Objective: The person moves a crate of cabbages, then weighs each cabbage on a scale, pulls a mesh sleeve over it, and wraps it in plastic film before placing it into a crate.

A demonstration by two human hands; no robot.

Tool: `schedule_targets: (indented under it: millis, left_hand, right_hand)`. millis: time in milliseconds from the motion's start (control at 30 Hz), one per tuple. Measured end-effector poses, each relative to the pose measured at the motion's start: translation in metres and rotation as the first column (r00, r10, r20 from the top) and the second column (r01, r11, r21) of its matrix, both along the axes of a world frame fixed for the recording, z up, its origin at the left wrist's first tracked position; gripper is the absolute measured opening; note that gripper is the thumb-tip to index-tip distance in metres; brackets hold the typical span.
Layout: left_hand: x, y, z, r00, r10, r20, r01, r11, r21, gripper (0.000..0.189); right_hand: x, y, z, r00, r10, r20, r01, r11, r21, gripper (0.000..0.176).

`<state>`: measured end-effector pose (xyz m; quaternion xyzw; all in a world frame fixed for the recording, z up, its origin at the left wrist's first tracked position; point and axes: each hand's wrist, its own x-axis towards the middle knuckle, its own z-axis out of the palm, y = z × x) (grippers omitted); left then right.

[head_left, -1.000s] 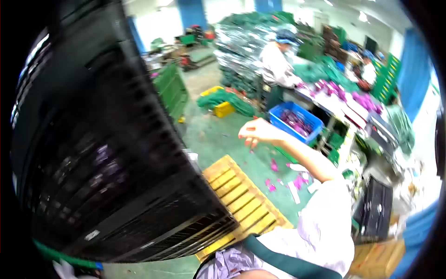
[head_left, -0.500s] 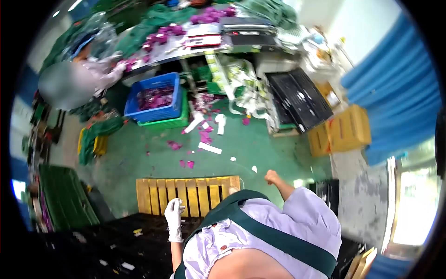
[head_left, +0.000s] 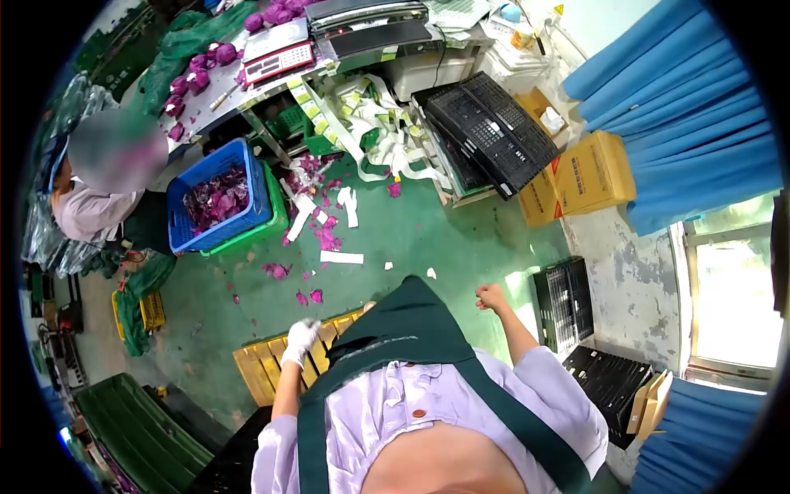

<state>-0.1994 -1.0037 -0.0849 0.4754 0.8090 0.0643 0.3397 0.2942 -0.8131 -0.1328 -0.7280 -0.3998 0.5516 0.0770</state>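
My left hand (head_left: 302, 341), in a white glove, hangs over a yellow slatted wooden platform (head_left: 259, 370) with its fingers curled; I see nothing in it. My right hand (head_left: 491, 297) is bare and closed in a loose fist above the green floor, with nothing showing in it. Between them is my dark green apron (head_left: 403, 325) over a lilac shirt. Scraps of purple leaf (head_left: 327, 239) and a white paper strip (head_left: 341, 258) lie on the floor ahead.
A blue crate (head_left: 185, 235) of purple leaves sits on a green crate beside a seated co-worker (head_left: 99, 210). The worktable holds red cabbages (head_left: 197, 80) and a scale (head_left: 280, 58). Black crates (head_left: 494, 123) and a cardboard box (head_left: 588, 177) stand right; another black crate (head_left: 565, 300) is nearer.
My view has turned and shifted right, so the table, crates and co-worker sit further left. My left hand has risen slightly in view. Both hands remain curled.
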Motion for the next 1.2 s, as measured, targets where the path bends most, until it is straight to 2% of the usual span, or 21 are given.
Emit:
schedule_targets:
  millis: [67,100,200,367,400,500,533,567,600,633,667,700,767,833,933,967,1033,1067,1100,1167,1200]
  left_hand:
    - [-0.009,0.043,0.02,0.998,0.054,0.025,-0.054,0.999,0.004,0.037]
    - [-0.017,0.057,0.008,0.999,0.044,0.021,-0.046,0.994,0.101,0.034]
    - [-0.016,0.118,0.027,0.993,0.044,0.106,-0.052,0.996,0.066,0.034]
    - [-0.011,0.216,-0.031,0.983,0.018,0.181,-0.041,0.991,0.125,0.034]
    - [-0.015,0.234,-0.063,0.975,0.051,0.216,-0.069,0.995,0.078,0.035]
    - [0.014,0.32,-0.081,0.928,0.186,0.322,-0.165,0.982,-0.092,0.036]
    - [0.016,0.338,-0.111,0.972,0.033,0.231,-0.028,0.999,-0.025,0.036]
    - [0.014,0.363,-0.142,0.985,-0.12,0.124,0.116,0.992,0.038,0.036]
    - [0.019,0.39,-0.143,0.975,-0.122,0.184,0.128,0.992,-0.021,0.035]
    - [0.033,0.408,-0.142,0.962,-0.114,0.246,0.143,0.985,-0.102,0.035]
    - [0.054,0.432,-0.092,0.937,-0.278,0.211,0.278,0.96,0.028,0.036]
    - [0.058,0.457,-0.081,0.913,-0.326,0.244,0.339,0.941,-0.013,0.036]
    - [0.062,0.504,-0.057,0.892,-0.399,0.212,0.409,0.912,-0.005,0.036]
    - [0.062,0.55,-0.04,0.886,-0.411,0.213,0.413,0.91,0.036,0.035]
    - [0.058,0.622,-0.049,0.862,-0.441,0.252,0.423,0.898,0.124,0.032]
    - [0.059,0.648,-0.051,0.839,-0.484,0.247,0.468,0.875,0.124,0.032]
    - [0.061,0.699,-0.071,0.711,-0.703,0.032,0.689,0.705,0.167,0.03]
    - [0.063,0.721,-0.08,0.668,-0.744,0.005,0.74,0.665,0.103,0.029]
    - [0.072,0.748,-0.077,0.616,-0.786,0.055,0.783,0.618,0.071,0.029]
    - [0.085,0.788,-0.085,0.564,-0.82,0.095,0.784,0.568,0.252,0.028]
    - [0.102,0.807,-0.076,0.576,-0.813,0.081,0.809,0.581,0.084,0.026]
  right_hand:
    - [-0.004,-0.002,0.003,0.997,0.071,0.024,-0.069,0.995,-0.075,0.015]
    - [-0.005,-0.001,0.002,0.998,0.064,0.024,-0.062,0.995,-0.081,0.015]
    - [0.003,0.013,-0.015,0.999,0.02,0.051,-0.012,0.988,-0.153,0.014]
    - [0.023,0.092,-0.055,0.995,-0.039,0.089,0.051,0.99,-0.133,0.017]
    - [0.027,0.118,-0.062,0.995,-0.063,0.077,0.071,0.991,-0.113,0.018]
    - [0.035,0.218,-0.081,0.997,-0.012,0.08,0.008,0.999,0.054,0.019]
    - [0.037,0.253,-0.094,0.993,-0.052,0.108,0.04,0.992,0.117,0.019]
    - [0.041,0.292,-0.096,0.971,0.066,0.228,-0.115,0.971,0.208,0.02]
    - [0.04,0.322,-0.097,0.921,0.168,0.351,-0.268,0.928,0.259,0.022]
    - [0.038,0.352,-0.102,0.904,0.169,0.392,-0.31,0.891,0.331,0.023]
    - [0.041,0.38,-0.108,0.883,0.172,0.438,-0.358,0.849,0.389,0.024]
    - [0.036,0.406,-0.1,0.906,0.107,0.41,-0.294,0.856,0.425,0.023]
    - [0.029,0.46,-0.091,0.949,0.023,0.315,-0.161,0.892,0.421,0.023]
    - [0.023,0.508,-0.078,0.921,0.008,0.389,-0.178,0.897,0.404,0.025]
    - [0.025,0.568,-0.099,0.882,-0.061,0.467,-0.123,0.928,0.353,0.028]
    - [0.027,0.584,-0.103,0.855,-0.028,0.518,-0.162,0.934,0.317,0.036]
    - [0.025,0.61,-0.1,0.819,-0.053,0.571,-0.113,0.961,0.252,0.047]
    - [0.032,0.624,-0.113,0.835,0.013,0.55,-0.14,0.972,0.189,0.058]
    - [0.038,0.633,-0.129,0.825,0.032,0.564,-0.162,0.97,0.182,0.066]
    - [0.043,0.647,-0.155,0.792,0.138,0.594,-0.249,0.963,0.108,0.073]
    - [0.041,0.646,-0.164,0.8,0.138,0.584,-0.23,0.97,0.085,0.073]
